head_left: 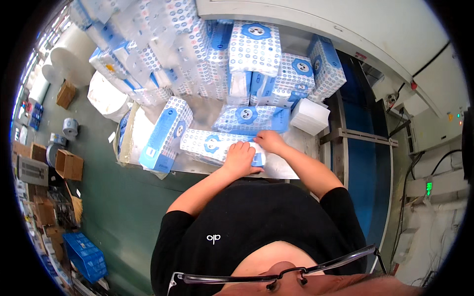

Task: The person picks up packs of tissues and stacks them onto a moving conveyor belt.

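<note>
A long tissue pack (198, 144) in white and blue printed wrap lies on its side along the near edge of the worktable. Over its right part sits my left hand (240, 159), fingers bent across the top and thumb by the near side, gripping it. My right hand (270, 141) pinches the wrap at the pack's right end, its fingertips partly hidden. Just behind lies a flatter, loose printed bag (252, 118). A bare stack of white folded tissues (311, 117) stands to the right. On the left, another filled pack (168, 133) leans at an angle.
Printed packs and bags (182, 49) pile high at the back; more packs (254, 47) stand stacked beside them. A blue conveyor belt (363, 148) runs along the right. An opened sack (136, 133) is left of the table; a blue crate (85, 256) rests on the green floor.
</note>
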Motion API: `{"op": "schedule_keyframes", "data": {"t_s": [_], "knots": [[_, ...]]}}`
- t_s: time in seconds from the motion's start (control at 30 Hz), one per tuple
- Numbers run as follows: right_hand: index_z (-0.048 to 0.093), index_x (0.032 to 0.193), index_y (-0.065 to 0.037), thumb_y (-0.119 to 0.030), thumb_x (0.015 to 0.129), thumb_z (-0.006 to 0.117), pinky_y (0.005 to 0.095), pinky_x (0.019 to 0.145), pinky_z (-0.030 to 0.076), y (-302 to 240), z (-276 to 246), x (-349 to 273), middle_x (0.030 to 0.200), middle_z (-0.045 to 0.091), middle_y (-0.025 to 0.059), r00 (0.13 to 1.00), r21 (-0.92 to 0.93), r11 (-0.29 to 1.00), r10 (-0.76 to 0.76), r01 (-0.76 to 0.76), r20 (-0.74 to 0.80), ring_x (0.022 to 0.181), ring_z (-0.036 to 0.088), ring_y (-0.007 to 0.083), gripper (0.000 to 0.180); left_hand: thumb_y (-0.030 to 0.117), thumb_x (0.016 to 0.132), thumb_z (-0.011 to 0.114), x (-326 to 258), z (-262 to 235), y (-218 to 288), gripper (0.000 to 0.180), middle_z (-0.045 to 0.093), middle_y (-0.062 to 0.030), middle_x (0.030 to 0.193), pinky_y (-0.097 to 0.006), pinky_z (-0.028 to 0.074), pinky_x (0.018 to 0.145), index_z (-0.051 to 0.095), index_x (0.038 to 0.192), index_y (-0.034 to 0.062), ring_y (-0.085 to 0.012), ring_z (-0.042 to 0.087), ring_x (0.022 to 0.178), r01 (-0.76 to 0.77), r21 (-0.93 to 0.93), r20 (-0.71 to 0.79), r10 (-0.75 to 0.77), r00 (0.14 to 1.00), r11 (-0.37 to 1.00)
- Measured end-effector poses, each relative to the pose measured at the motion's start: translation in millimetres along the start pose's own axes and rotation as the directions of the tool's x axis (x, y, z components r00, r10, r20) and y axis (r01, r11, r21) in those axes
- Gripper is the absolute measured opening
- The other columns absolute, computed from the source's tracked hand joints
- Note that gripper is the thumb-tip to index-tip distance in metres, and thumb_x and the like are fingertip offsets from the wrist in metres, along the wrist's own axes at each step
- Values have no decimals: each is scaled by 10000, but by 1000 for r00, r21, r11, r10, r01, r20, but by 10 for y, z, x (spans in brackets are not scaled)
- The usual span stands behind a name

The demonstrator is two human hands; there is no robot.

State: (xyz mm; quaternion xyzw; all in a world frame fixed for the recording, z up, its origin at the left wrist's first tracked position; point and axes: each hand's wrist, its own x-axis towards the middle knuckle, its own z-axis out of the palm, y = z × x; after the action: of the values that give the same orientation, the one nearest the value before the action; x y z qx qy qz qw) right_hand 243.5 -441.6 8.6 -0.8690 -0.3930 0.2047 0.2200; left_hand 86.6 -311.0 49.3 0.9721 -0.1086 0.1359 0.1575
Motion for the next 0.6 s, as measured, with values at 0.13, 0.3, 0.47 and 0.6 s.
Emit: {"op": "schedule_keyframes", "data": {"t_s": [0.13,0.3,0.47,0.6], "knots": [[669,896,-77,-315,889,571,480,735,487,305,151,404,944,668,168,955,-44,990,116,-133,-273,858,635,371,258,470,800,659,-241,37,-59,413,572,-132,705,-464,452,636,595,710,72,-360,578,718,97,-144,138,-77,987,985],[659,969,-104,-343,904,550,478,779,494,463,64,630,991,671,148,884,-11,939,321,-345,-341,924,636,357,270,440,939,477,-666,-429,-83,421,606,-158,728,-484,462,676,615,782,75,-375,607,761,233,-152,462,-139,876,961],[655,960,-106,-332,896,576,474,765,496,449,126,616,975,672,139,879,57,946,319,-320,-354,911,640,349,248,418,942,490,-810,-309,-116,388,624,-167,812,-476,462,731,628,833,72,-382,600,849,390,-364,612,-99,785,846],[635,925,-82,-380,913,573,376,684,505,776,342,616,875,662,87,914,369,929,174,-29,-367,788,643,245,304,293,897,607,-703,70,-435,256,642,-168,1003,-422,460,859,634,988,56,-355,590,1005,268,-490,411,-52,910,829]]}}
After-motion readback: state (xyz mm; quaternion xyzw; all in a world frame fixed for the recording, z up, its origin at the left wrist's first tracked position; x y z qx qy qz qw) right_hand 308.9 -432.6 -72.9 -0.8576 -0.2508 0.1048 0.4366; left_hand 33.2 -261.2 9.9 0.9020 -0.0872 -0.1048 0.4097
